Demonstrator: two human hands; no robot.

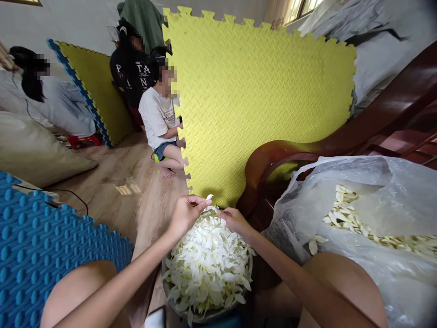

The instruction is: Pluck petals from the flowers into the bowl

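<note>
Over a bowl [218, 315] heaped with white petals [211, 259] between the knees [80, 289], the left hand [189, 212] pinches one petal [209, 197], while the right hand [236, 221] curls at the heap's far edge, whether gripping anything I cannot tell.

We are looking out from a single head-worn camera, facing forward and steeply down between the bare knees [82, 284] at the frame's lower edge. We are seeing the left hand [187, 213], the right hand [235, 220] and the heap of white petals [210, 259] from close above, while the yellow mat [262, 82] is standing farther off, filling the upper middle.
</note>
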